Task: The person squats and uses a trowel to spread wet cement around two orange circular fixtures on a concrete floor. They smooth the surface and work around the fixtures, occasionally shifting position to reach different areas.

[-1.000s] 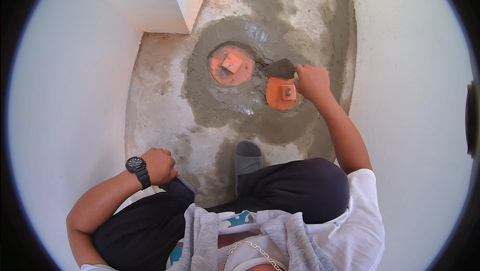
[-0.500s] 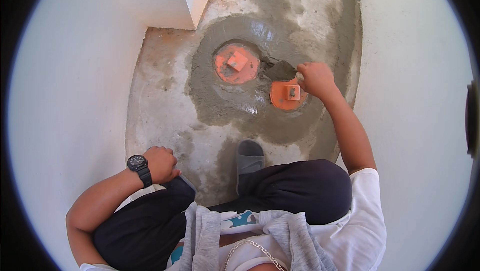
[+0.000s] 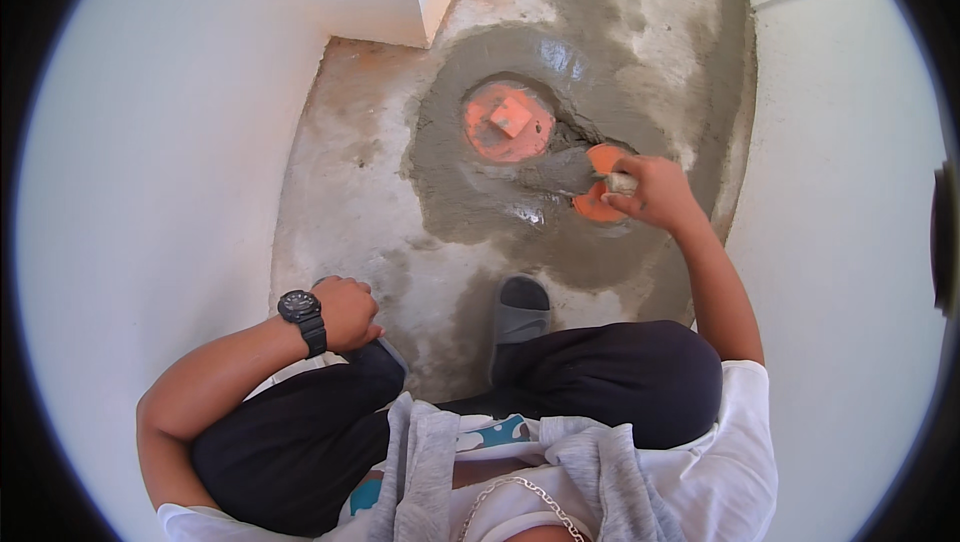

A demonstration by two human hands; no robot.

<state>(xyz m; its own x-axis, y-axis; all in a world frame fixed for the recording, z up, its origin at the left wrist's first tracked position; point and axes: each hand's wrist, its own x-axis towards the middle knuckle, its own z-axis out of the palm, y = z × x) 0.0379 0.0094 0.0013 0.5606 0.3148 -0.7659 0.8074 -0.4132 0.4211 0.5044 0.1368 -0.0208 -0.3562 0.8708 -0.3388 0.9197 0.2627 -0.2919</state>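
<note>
One trowel point(image 3: 575, 173), blade on wet cement point(image 3: 450, 187) between left orange cap point(image 3: 508, 147) and right orange cap point(image 3: 606, 156), handle point(image 3: 621, 184) clamped in fingers of right hand point(image 3: 656, 192). Left hand point(image 3: 344, 313) near left trouser leg point(image 3: 290, 442); fingers curled, cannot tell if gripping. White wall point(image 3: 850, 172) beyond.

Right grip point(image 3: 655, 192) around trowel point(image 3: 577, 175) over wet mortar point(image 3: 445, 182)

I see a small building spot: white walls point(image 3: 850, 192) along the floor's point(image 3: 350, 162) side edges, wet cement point(image 3: 580, 252) near its middle.
</note>
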